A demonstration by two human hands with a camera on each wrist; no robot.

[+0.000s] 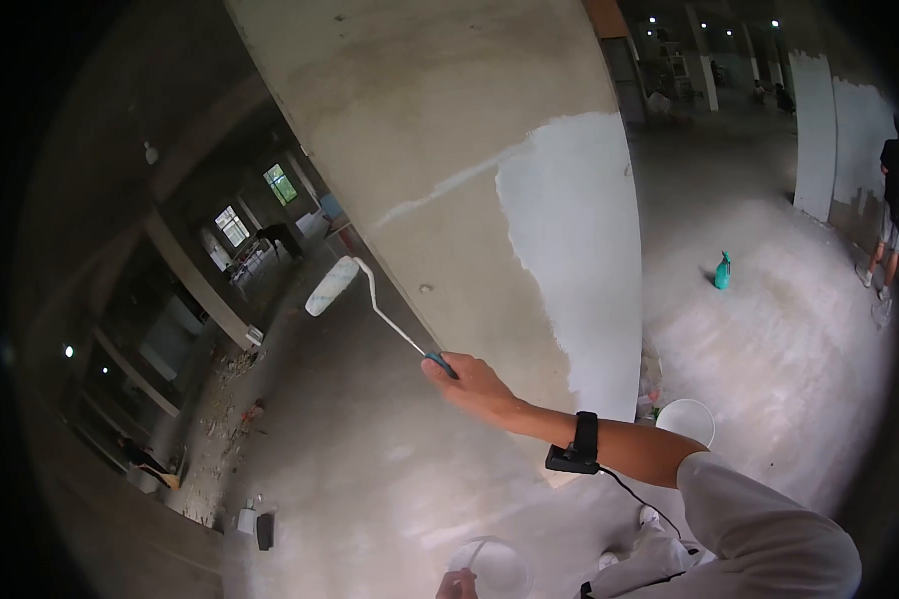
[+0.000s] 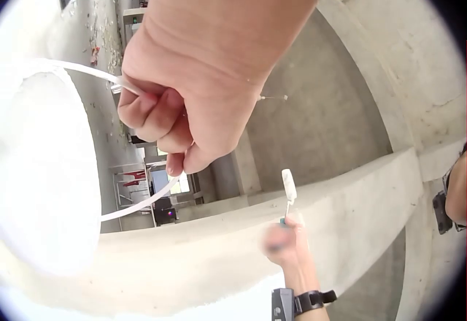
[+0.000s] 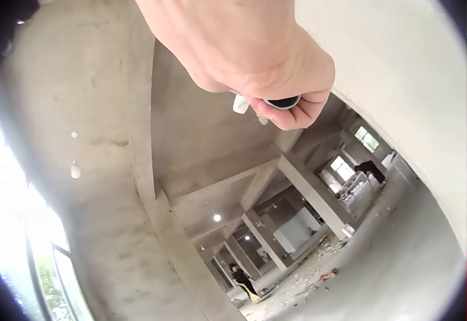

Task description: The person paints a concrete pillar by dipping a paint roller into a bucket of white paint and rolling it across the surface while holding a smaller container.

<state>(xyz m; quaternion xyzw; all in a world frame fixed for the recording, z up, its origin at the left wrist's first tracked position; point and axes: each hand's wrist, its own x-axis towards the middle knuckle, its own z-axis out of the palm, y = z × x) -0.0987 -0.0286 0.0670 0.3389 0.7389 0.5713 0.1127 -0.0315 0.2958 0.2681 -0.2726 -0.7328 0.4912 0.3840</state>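
Observation:
My right hand (image 1: 474, 384) grips the dark handle of a paint roller (image 1: 333, 287), held out left of a wall section (image 1: 449, 270). The roller's sleeve is white with faint greenish marks, on a bent wire frame. White paint (image 1: 584, 240) covers the lower right of that wall, with a ragged edge against the bare grey-brown plaster. Low at the bottom of the head view, my left hand (image 1: 456, 584) holds a white bucket (image 1: 504, 569) by its handle. In the left wrist view, curled fingers wrap the thin white bail; glare washes out the bucket's inside.
On the floor at right stand a green spray bottle (image 1: 723, 272) and another white bucket (image 1: 687, 419) near the wall's foot. A person (image 1: 894, 195) stands far right by a partly painted wall. Small dark and white containers (image 1: 265, 531) sit lower left; debris (image 1: 205, 459) lies along the left side.

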